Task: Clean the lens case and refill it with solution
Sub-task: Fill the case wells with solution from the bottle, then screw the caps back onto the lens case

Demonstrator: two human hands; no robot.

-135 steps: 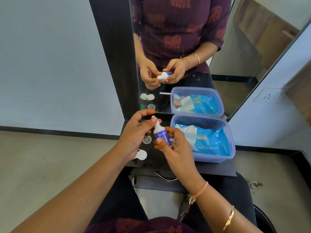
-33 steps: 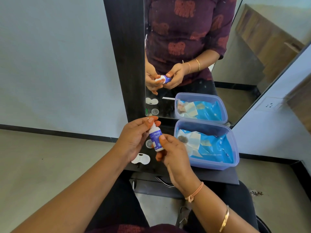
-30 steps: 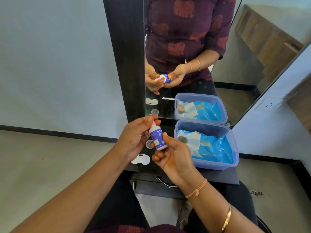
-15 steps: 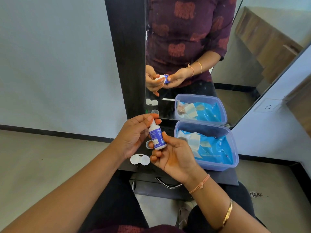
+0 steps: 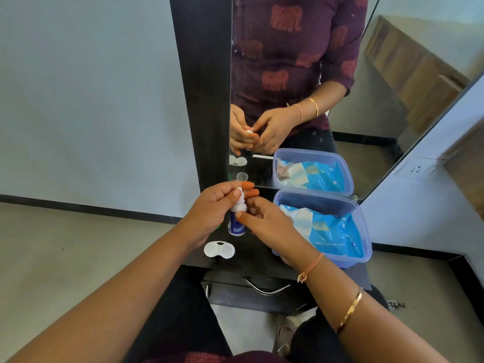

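The lens case (image 5: pixel 219 249) lay open on the dark shelf (image 5: pixel 251 260) just below the centre of the frame. It was white, both wells faced up, and no hand touched it. Directly above it in the picture, the solution bottle (image 5: pixel 237 225) was held upright, its blue label towards the camera. Whether its base rested on the shelf could not be told.

The left hand (image 5: pixel 210 212), coming in from the lower left, pinched the bottle's white tip between thumb and forefinger, with the other fingers stretched out past it. The right hand (image 5: pixel 265 222), coming in from the lower right, gripped the bottle at its white shoulder. Its thumb pressed on the front and its fingers curled round the far side.

A thread band (image 5: pixel 310 268) and a gold bangle (image 5: pixel 349 310) sat on the right forearm. To the right of the hands, a clear plastic tub (image 5: pixel 314 205) stood on the shelf and held a blue packet (image 5: pixel 335 231).

Behind the shelf, the mirror (image 5: pixel 301 74) filled the upper centre and showed both hands closed on the bottle. A wall socket (image 5: pixel 416 169) sat at the right edge. A curved drawer handle (image 5: pixel 264 288) showed under the shelf.
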